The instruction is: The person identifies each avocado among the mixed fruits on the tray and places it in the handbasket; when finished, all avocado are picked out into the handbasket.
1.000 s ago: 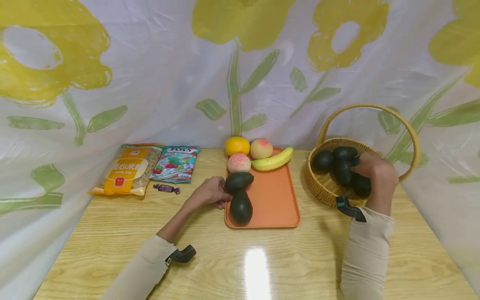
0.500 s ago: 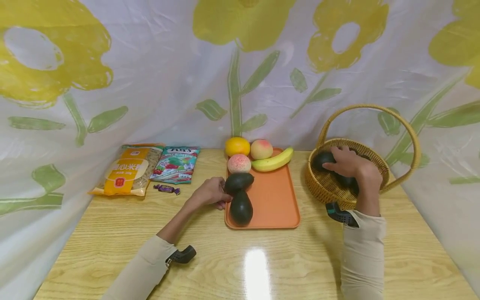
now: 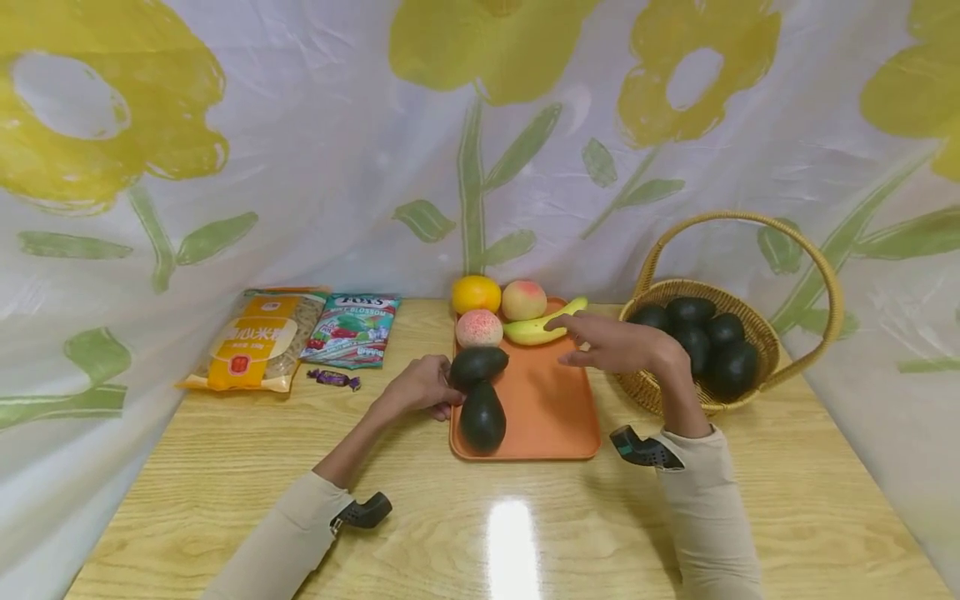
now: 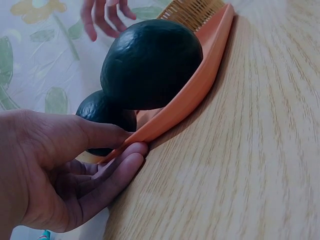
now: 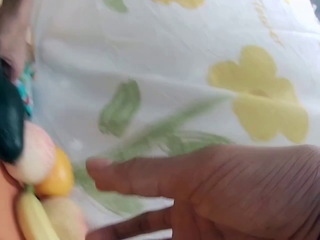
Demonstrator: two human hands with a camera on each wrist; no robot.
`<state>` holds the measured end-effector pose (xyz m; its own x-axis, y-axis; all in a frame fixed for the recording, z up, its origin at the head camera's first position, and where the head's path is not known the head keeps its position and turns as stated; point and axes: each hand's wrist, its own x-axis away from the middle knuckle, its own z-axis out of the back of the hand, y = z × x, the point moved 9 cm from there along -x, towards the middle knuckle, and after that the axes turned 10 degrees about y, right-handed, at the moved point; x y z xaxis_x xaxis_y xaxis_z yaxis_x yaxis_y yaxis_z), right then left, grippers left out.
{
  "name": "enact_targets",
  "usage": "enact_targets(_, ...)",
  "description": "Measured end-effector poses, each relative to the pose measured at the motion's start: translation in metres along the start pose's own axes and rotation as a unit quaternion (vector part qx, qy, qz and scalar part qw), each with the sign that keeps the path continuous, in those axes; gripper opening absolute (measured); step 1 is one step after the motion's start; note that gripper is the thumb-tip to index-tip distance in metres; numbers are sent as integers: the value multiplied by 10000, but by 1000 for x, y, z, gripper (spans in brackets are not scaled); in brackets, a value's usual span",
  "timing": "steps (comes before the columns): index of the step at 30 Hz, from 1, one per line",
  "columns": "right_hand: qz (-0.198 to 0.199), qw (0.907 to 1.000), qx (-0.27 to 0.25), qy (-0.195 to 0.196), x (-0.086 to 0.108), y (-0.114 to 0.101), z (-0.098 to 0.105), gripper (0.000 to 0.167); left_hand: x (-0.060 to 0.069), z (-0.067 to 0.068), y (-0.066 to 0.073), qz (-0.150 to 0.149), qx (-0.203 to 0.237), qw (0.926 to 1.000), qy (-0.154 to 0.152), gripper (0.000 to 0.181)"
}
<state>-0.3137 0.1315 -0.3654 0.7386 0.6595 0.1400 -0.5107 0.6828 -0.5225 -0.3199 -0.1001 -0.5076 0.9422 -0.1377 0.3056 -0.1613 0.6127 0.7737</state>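
Observation:
My left hand [image 3: 422, 387] pinches the left rim of an orange tray [image 3: 551, 408]. In the left wrist view the thumb lies on the tray's rim and the fingers curl below it. Two dark green avocados lie along the tray's left side, one sideways [image 3: 478, 367] and one lengthwise [image 3: 482, 419]. Behind them are a speckled pink peach [image 3: 478, 329], a yellow-orange fruit [image 3: 476, 295], a second peach [image 3: 523, 300] and a banana [image 3: 528, 333]. My right hand [image 3: 618, 343], holding nothing, hovers over the tray's right side near the banana, fingers spread.
A wicker basket [image 3: 640, 395] with a tall handle stands right of the tray, with several avocados [image 3: 731, 371] inside. To the left lie an orange snack bag [image 3: 255, 342], a candy bag [image 3: 354, 329] and a purple wrapped candy [image 3: 333, 378]. A flowered cloth [image 3: 322, 167] hangs behind.
My right hand has come out of the basket and moved left over the tray, with nothing in it. The avocados in the basket sit differently. My left hand stays on the tray's rim.

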Motion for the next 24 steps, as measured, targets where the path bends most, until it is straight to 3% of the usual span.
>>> enact_targets(7,832,9939,-314,-650,-18,-32,-34,51,1,0,-1,31,22,10000,-16,31)
enact_targets(13,1334,9870,-162,-886,-27,-53,-53,47,1,3,-2,56,26,10000,32,32)
enact_targets(24,919,9831,250,-1565,-41,-61,-98,65,0,0,0,-31,-78,10000,33,30)
